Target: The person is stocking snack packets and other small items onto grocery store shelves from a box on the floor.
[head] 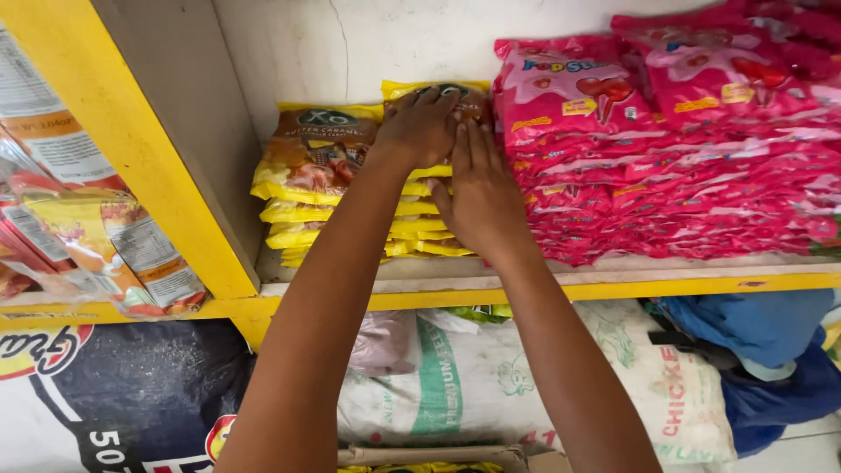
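Two stacks of yellow candy packets stand side by side on a yellow shelf (613,287). My left hand (422,123) lies on top of the right stack (434,228), its fingers curled over the top packet. My right hand (480,194) presses flat against the front and right side of the same stack, fingers pointing up. The left stack of yellow packets (311,166) sits untouched beside my left forearm.
Piles of pink candy bags (666,149) fill the shelf to the right of the yellow stacks. A yellow upright (131,140) divides off more packets at the left (79,228). Below lie white and dark sacks (473,377), blue cloth (762,342) and a cardboard box (438,457).
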